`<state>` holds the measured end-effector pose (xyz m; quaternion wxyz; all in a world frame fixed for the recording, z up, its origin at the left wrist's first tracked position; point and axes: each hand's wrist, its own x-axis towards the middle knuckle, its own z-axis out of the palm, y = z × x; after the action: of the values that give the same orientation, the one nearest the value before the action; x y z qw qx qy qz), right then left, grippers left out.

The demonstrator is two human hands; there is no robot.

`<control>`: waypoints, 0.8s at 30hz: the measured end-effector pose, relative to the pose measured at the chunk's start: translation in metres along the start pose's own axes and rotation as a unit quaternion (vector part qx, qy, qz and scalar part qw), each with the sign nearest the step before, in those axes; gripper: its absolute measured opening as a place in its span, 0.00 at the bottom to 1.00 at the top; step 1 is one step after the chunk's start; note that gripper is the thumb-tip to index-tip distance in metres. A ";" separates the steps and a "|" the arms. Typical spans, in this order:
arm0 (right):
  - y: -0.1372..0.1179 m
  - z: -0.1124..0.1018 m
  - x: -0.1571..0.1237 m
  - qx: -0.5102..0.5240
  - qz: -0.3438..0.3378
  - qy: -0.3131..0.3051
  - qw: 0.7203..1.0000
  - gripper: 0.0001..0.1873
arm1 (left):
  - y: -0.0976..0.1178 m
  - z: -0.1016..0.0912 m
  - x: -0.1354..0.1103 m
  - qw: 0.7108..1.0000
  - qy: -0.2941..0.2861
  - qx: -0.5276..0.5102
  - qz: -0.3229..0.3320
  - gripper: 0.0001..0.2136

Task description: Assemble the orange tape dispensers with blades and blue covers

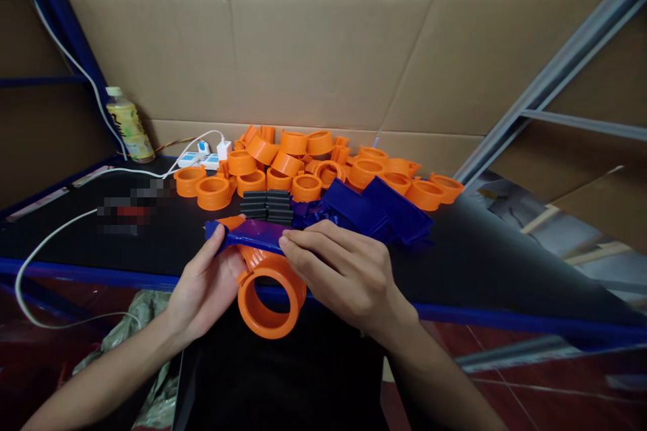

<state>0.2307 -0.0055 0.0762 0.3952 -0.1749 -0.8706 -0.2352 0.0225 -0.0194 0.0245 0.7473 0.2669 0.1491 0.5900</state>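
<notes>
An orange plastic ring piece [270, 306] hangs in front of the table edge, its round opening toward me. My left hand [205, 289] grips its upper arm from the left, thumb on top. Across that arm lies a shiny blue plastic sleeve [255, 234], with an orange tip showing at its left end. My right hand [344, 269] pinches the right end of the sleeve between thumb and fingers. Just beyond my hands are a stack of black ribbed strips [266, 207] and a pile of flat blue sleeves [379, 209].
A heap of orange rings [308, 161] spreads along the back of the black table [480, 262]. At the back left stand a power strip [199, 159] with plugs and a yellow-labelled bottle [130, 126]. A white cable [23, 276] loops over the left edge.
</notes>
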 end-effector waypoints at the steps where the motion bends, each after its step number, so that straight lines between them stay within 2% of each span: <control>1: 0.000 0.000 0.000 -0.004 0.003 0.000 1.000 0.05 | 0.000 0.001 0.000 1.000 0.000 0.000 0.005 0.19; 10: 0.007 0.012 -0.004 0.009 0.025 0.006 1.000 0.05 | 0.000 0.003 -0.002 0.999 0.028 -0.004 0.026 0.18; 15: 0.008 0.014 -0.004 0.020 0.029 -0.018 0.999 0.06 | -0.001 0.000 0.001 0.998 0.047 0.020 0.043 0.19; 18: 0.007 0.005 0.000 0.079 0.042 -0.057 0.994 0.04 | -0.002 -0.002 -0.001 0.993 0.081 0.057 0.072 0.20; 19: 0.007 0.001 0.002 0.117 0.056 -0.077 0.989 0.04 | -0.002 -0.002 -0.003 0.990 0.090 0.069 0.082 0.20; 20: 0.007 -0.005 0.005 0.165 0.071 -0.102 0.978 0.08 | -0.002 -0.003 -0.006 0.988 0.096 0.079 0.095 0.20; 22: 0.008 -0.015 0.009 0.269 0.103 -0.155 0.945 0.20 | -0.001 -0.004 -0.013 0.980 0.099 0.100 0.138 0.20; 24: 0.008 -0.020 0.011 0.353 0.138 -0.188 0.906 0.27 | 0.000 -0.005 -0.022 0.969 0.088 0.130 0.192 0.24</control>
<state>0.2398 -0.0080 0.0987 0.2890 -0.1830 -0.9219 0.1818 0.0146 -0.0391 0.0183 0.5627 0.3326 0.2352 0.7194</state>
